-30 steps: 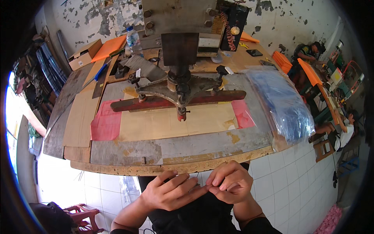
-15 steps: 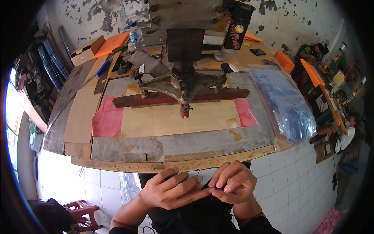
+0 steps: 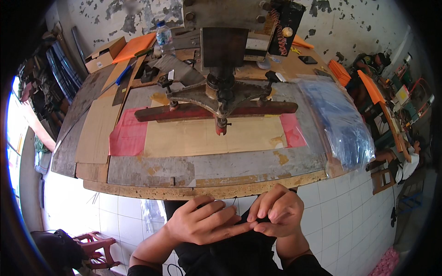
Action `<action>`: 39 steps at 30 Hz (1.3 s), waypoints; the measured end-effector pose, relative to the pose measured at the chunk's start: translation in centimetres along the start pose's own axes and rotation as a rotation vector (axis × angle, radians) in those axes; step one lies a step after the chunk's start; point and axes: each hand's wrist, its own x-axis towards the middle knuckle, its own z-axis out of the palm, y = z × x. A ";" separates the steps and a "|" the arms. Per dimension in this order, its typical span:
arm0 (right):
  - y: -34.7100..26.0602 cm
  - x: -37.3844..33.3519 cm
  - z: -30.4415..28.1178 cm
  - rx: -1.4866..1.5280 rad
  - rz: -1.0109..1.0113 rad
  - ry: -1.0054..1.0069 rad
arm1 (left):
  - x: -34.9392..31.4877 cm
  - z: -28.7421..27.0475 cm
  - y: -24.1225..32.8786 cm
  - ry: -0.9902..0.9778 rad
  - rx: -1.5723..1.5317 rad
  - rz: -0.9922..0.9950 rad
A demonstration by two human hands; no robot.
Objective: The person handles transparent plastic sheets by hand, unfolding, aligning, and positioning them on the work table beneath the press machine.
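Note:
My left hand (image 3: 202, 221) and my right hand (image 3: 279, 212) meet over my lap, just short of the bench's front edge. The left fingers are loosely bent and apart, with one finger stretched across to the right hand's thumb; I see nothing held in them. My right fingers curl in toward the thumb at that fingertip, and whatever they pinch, if anything, is hidden. Beyond the hands, a press head with a long red-edged bar (image 3: 184, 113) stands over a tan sheet (image 3: 193, 140), which lies across pink sheeting (image 3: 128, 138) on a grey plate (image 3: 221, 171).
Clear bluish plastic sheets (image 3: 338, 119) are stacked at the bench's right. A water bottle (image 3: 164, 37), cardboard box (image 3: 106, 54), blue-handled tool (image 3: 123, 75) and phone (image 3: 307, 60) lie farther back. A red stool (image 3: 99, 250) stands lower left. Another person (image 3: 368, 64) works at the far right.
My right fingers have curled in slightly more. The hands remain together in nearly the same place. The view has shifted a little, moving the bench slightly in the picture.

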 end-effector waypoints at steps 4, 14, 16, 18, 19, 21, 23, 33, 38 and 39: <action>0.2 0.0 -0.5 0.122 0.067 -0.008 | 0.4 0.1 0.0 -0.014 -0.061 -0.021; 1.6 0.6 -1.4 0.432 0.388 -0.094 | 0.5 -0.1 0.3 -0.093 -0.226 -0.031; 1.8 0.6 -1.5 0.481 0.418 -0.115 | 0.4 -0.1 0.4 -0.093 -0.241 -0.038; 1.9 0.7 -1.6 0.556 0.465 -0.140 | 0.3 -0.1 0.4 -0.095 -0.265 -0.037; 2.0 0.7 -1.7 0.556 0.466 -0.140 | 0.3 0.0 0.4 -0.095 -0.266 -0.038; 2.4 0.6 -2.0 0.610 0.479 -0.181 | 0.0 0.1 0.3 -0.105 -0.286 -0.033; 2.7 0.7 -2.2 0.629 0.480 -0.199 | 0.0 0.1 0.4 -0.111 -0.281 -0.036; 2.8 0.8 -2.3 0.670 0.509 -0.215 | 0.0 -0.1 0.4 -0.149 -0.182 -0.017; 2.9 0.7 -2.3 0.657 0.499 -0.207 | -0.2 0.1 0.2 -0.169 -0.202 -0.024; 3.0 0.6 -2.3 0.655 0.494 -0.208 | -0.2 0.1 0.2 -0.173 -0.212 -0.032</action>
